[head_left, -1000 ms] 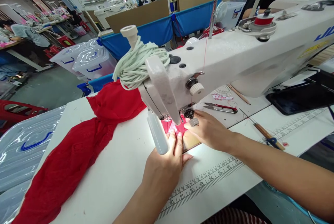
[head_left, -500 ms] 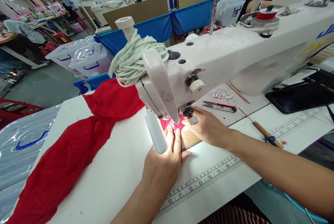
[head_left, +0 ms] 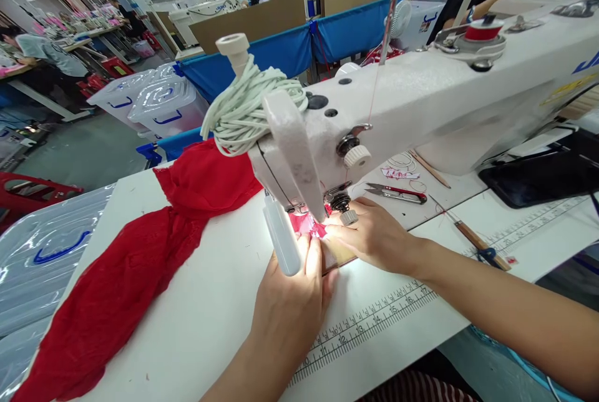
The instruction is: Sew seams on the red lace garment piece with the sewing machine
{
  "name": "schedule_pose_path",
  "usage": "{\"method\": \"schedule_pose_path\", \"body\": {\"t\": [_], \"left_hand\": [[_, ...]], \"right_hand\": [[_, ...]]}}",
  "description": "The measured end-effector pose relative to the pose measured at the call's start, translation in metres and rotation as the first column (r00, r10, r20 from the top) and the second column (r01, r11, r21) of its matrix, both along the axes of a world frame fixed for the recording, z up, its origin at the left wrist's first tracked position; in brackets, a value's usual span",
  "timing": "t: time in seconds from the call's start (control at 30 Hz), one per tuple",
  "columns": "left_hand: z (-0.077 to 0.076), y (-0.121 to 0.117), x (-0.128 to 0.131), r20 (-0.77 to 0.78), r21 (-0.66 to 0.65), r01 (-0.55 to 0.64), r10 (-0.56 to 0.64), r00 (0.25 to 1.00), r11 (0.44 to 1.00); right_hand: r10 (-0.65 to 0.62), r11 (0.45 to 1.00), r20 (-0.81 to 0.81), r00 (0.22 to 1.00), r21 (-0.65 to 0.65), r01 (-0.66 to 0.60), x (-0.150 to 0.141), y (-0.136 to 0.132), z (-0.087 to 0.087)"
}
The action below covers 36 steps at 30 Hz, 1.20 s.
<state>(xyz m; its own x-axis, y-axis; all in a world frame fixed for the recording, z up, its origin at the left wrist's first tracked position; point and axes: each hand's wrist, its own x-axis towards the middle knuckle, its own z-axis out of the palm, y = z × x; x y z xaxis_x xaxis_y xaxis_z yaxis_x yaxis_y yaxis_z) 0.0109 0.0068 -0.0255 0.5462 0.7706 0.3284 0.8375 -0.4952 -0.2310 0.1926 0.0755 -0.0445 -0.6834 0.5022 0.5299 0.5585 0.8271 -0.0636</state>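
Observation:
Under the needle area of a white sewing machine lies a small red and white piece of fabric, lit by the machine's lamp. My left hand lies on the bed just in front of it, fingers stretched out and their tips at its near edge, thumb apart. My right hand reaches in from the right, its fingers closed at the fabric's right edge and partly hidden behind the tension knob. A larger red cloth trails over the white table on the left.
Thread snips, a wooden-handled awl and a black phone-like device lie to the right. A printed ruler runs along the front edge. A bundle of pale cord hangs on the machine head. Plastic boxes stand left.
The view has shifted slightly. My left fingers have drawn back a little toward me, and the fabric under the needle area has shifted slightly. My right hand stays beside it.

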Motion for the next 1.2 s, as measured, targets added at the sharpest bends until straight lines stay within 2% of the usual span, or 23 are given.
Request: {"method": "schedule_pose_path", "body": {"t": [0.1,0.2,0.3,0.43,0.67,0.93,1.2], "left_hand": [[0.003,0.003,-0.002,0.092,-0.014,-0.08,0.081,0.992,0.997],[0.0,0.005,-0.004,0.173,-0.025,-0.058,0.062,0.983,0.998],[-0.006,0.004,-0.004,0.119,-0.047,-0.023,0.028,0.992,0.999],[-0.011,0.001,-0.002,0.044,-0.094,-0.041,0.045,0.998,0.995],[-0.01,-0.002,-0.001,-0.038,-0.066,-0.075,0.073,0.997,0.995],[-0.005,0.0,0.003,-0.004,-0.023,0.023,-0.023,1.0,0.999],[-0.008,0.0,0.004,0.006,-0.035,-0.012,0.013,1.0,0.999]], "right_hand": [[-0.003,1.0,0.013,1.0,0.007,0.003,0.001,-0.001,0.0],[0.006,1.0,0.048,0.999,-0.02,-0.005,0.001,-0.001,0.002],[0.008,0.998,0.068,0.998,-0.056,-0.005,0.0,-0.002,0.004],[0.023,0.995,0.065,0.998,-0.095,-0.017,0.001,-0.003,0.003],[0.048,0.997,0.013,0.999,-0.057,-0.048,0.001,-0.003,0.002],[0.039,0.994,0.064,0.997,-0.1,-0.032,0.002,-0.004,0.002],[0.038,0.998,0.04,0.998,-0.054,-0.036,0.001,-0.003,0.001]]}}
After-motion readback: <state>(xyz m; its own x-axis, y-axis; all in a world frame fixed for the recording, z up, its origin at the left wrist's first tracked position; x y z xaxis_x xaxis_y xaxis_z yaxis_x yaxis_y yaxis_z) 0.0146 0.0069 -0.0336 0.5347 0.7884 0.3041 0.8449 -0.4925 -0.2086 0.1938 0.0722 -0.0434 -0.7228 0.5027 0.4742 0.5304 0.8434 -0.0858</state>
